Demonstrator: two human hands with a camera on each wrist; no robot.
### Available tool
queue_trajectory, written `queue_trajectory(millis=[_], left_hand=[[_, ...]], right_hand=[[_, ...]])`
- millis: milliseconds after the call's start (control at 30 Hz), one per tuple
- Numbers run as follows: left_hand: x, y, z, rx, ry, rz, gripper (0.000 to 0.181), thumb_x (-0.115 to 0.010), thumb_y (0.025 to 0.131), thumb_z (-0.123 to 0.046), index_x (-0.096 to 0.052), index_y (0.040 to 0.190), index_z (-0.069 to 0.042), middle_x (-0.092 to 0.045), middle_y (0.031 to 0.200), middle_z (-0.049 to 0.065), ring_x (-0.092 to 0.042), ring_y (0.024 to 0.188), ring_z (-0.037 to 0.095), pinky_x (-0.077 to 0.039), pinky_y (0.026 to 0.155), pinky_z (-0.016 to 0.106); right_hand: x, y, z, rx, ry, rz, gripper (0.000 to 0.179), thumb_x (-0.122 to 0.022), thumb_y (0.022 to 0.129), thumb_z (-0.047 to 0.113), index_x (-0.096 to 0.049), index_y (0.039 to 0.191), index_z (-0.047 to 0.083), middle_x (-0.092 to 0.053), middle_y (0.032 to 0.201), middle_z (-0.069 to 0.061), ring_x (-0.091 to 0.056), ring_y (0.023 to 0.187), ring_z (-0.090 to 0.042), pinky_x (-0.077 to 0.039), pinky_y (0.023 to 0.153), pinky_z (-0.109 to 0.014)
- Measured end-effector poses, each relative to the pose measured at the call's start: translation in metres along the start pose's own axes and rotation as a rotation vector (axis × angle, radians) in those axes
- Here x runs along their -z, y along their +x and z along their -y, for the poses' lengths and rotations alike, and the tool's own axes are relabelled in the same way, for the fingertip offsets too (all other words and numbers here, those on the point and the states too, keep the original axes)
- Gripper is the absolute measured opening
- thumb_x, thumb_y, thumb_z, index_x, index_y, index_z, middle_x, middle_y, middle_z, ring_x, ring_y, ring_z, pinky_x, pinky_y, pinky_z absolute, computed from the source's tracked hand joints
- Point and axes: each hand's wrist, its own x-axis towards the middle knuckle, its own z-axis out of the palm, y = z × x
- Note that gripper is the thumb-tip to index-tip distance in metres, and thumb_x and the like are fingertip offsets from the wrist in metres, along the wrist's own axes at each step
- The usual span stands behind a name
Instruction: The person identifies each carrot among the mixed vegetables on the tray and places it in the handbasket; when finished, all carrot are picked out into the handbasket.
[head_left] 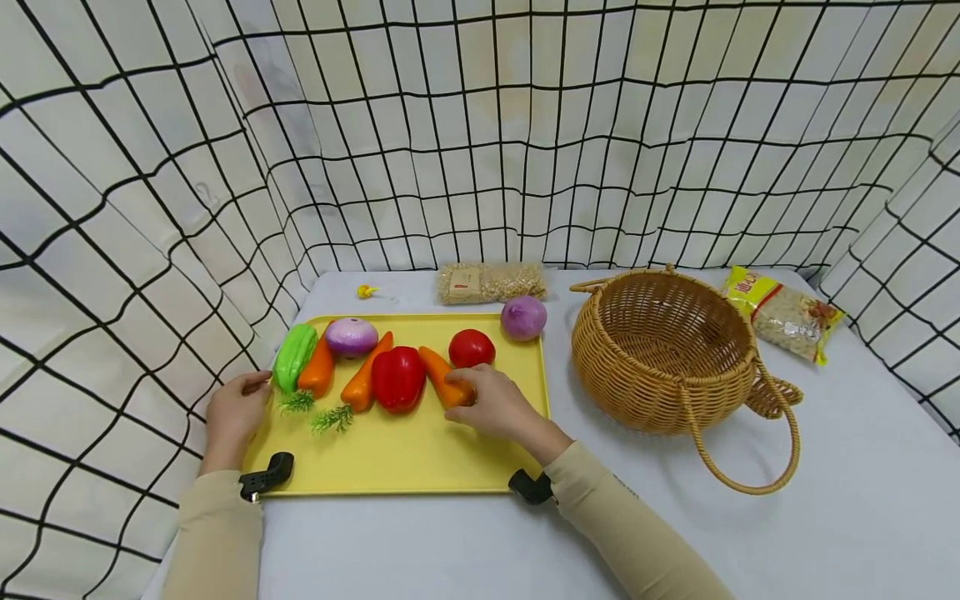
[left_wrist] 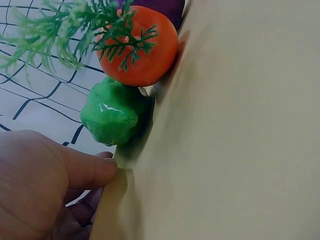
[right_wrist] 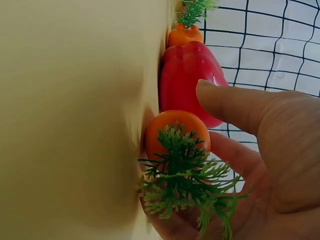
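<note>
A yellow tray (head_left: 405, 467) holds plastic vegetables. My left hand (head_left: 238, 417) grips its left rim, thumb (left_wrist: 102, 171) at the edge and the other fingers curled outside it, close beside a green vegetable (head_left: 295, 357). My right hand (head_left: 498, 407) is around the leafy end of the rightmost carrot (head_left: 442, 375), which lies on the tray. In the right wrist view its thumb (right_wrist: 225, 102) stands apart from that carrot, in front of the red bell pepper (right_wrist: 190, 75), while the other fingers lie along the carrot's far side. A tomato (head_left: 472, 347) sits just beyond this hand.
Two more carrots (head_left: 318, 371) and a purple eggplant-like piece (head_left: 352, 336) lie on the tray's left half. An onion (head_left: 523, 317) sits at its back right corner. Right of it stands a wicker basket (head_left: 637, 375), handle lowered. Bagged grains (head_left: 491, 283) and another food bag (head_left: 787, 317) lie behind.
</note>
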Motion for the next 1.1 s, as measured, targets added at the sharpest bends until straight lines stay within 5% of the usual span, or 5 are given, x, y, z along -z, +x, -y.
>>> queue_trajectory(millis=[167, 667, 1100], left_hand=[[0.000, 0.000, 0.000, -0.004, -0.002, 0.003, 0.041, -0.045, 0.102, -0.018, -0.053, 0.137, 0.001, -0.057, 0.130, 0.026, -0.051, 0.118, 0.038, -0.040, 0.089, 0.042], [0.000, 0.000, 0.002, -0.011, 0.004, 0.005, 0.040, -0.045, 0.102, -0.017, -0.053, 0.137, 0.002, -0.057, 0.128, 0.026, -0.052, 0.114, 0.037, -0.039, 0.079, 0.033], [0.002, 0.000, 0.001, -0.006, -0.004, 0.012, 0.040, -0.046, 0.101, -0.016, -0.053, 0.136, 0.002, -0.057, 0.127, 0.026, -0.052, 0.114, 0.036, -0.039, 0.079, 0.033]], right_hand=[[-0.001, -0.001, -0.001, 0.024, -0.020, 0.032, 0.053, -0.079, 0.083, 0.027, -0.063, 0.132, 0.018, -0.057, 0.132, -0.008, -0.054, 0.106, -0.022, -0.046, 0.086, -0.035], [0.002, 0.000, -0.002, -0.066, 0.037, 0.000, 0.021, -0.080, 0.080, 0.020, -0.069, 0.098, 0.022, -0.061, 0.096, 0.000, -0.052, 0.084, -0.020, -0.040, 0.066, -0.029], [0.012, -0.002, 0.003, -0.125, 0.013, 0.019, 0.031, -0.076, 0.078, 0.011, -0.059, 0.102, 0.016, -0.059, 0.097, -0.003, -0.055, 0.075, -0.018, -0.046, 0.060, -0.027]])
